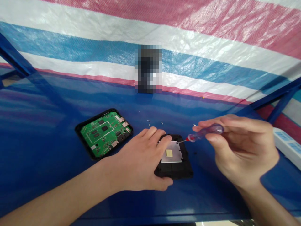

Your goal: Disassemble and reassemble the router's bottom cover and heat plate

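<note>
Gripping purple-handled screwdriver in right hand fingers | left hand fingers spread on black casing | blue bench under fingers | striped tarp beyond

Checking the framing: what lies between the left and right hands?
Head view: a metal plate on a black casing, under the left hand, and the tip of a screwdriver in the right hand.

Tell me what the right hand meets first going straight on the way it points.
Its purple-handled screwdriver leads, so the right hand would probably meet the metal plate on the black casing first, though depth is unclear here.
</note>
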The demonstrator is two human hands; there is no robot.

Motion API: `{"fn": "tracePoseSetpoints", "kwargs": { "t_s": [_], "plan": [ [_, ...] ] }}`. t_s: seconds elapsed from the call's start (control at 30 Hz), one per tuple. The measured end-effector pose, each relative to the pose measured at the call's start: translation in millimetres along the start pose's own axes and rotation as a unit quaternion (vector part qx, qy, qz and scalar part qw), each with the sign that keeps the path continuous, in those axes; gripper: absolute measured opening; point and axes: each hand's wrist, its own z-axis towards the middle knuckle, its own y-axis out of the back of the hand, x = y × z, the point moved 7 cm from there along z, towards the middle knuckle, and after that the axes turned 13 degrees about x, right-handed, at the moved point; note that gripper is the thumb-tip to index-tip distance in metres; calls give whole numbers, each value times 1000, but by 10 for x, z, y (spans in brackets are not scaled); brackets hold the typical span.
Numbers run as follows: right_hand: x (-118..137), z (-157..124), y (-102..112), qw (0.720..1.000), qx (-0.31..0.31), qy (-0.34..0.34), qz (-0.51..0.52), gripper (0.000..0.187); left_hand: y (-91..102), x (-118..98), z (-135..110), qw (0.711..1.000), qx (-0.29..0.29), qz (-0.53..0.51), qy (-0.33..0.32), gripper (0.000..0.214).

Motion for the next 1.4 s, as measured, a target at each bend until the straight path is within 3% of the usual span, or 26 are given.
{"fn": "tracePoseSetpoints", "kwargs": {
  "t_s": [0.17,0.37,0.6,0.73,0.87,1.1,1.4],
  "plan": [
    [23,27,21,999,-4,25,-36,34,6,5,7,1000,0,0,3,74],
    [8,-29,-29,998,47,-26,-24,37,-4,3,-3,1000,3,2,1,76],
    [18,19,41,999,-18,32,-37,34,-3,5,6,1000,2,-2,0,75],
    [25,7,12,999,21,28,-37,28,0,5,-3,1000,-1,-4,-1,75],
    [37,-18,-24,998,51,12,-23,42,-3,3,-6,1000,2,-7,-3,77],
    [14,10,57,999,-10,25,-34,34,1,12,1,1000,5,-4,-1,75],
    [-40,-28,-3,998,33,-39,-30,36,4,-6,-8,1000,10,-7,5,73]
  ]
}}
